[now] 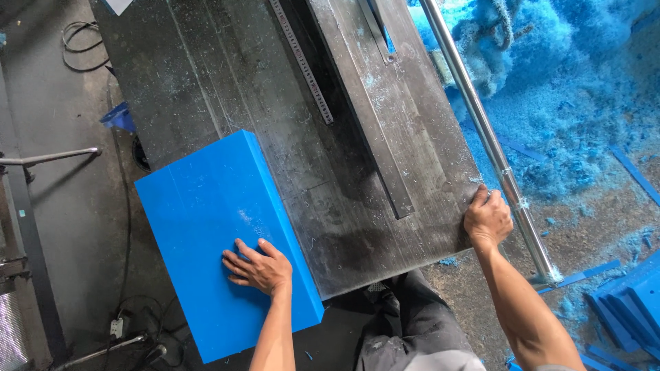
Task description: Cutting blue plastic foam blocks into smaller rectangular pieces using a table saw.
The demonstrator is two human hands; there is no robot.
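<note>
While our left hand (258, 268) lies flat, fingers spread, on the thick blue slab (223, 244), we judge the step to be squaring that block on the near left of the steel tabletop (357, 172), where it overhangs the edge. Our right hand (488, 218) has its grip closed over the tabletop's right rim beside the chrome rail (481, 124). Any next push would call for steady, level pressure. We see no packages, labels or signs, only blue shavings (577, 103) and offcut strips (629, 299).

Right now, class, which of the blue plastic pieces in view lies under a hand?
The big blue block on the saw table: the left hand rests flat on it. The blue offcuts lie untouched on the floor.
</note>
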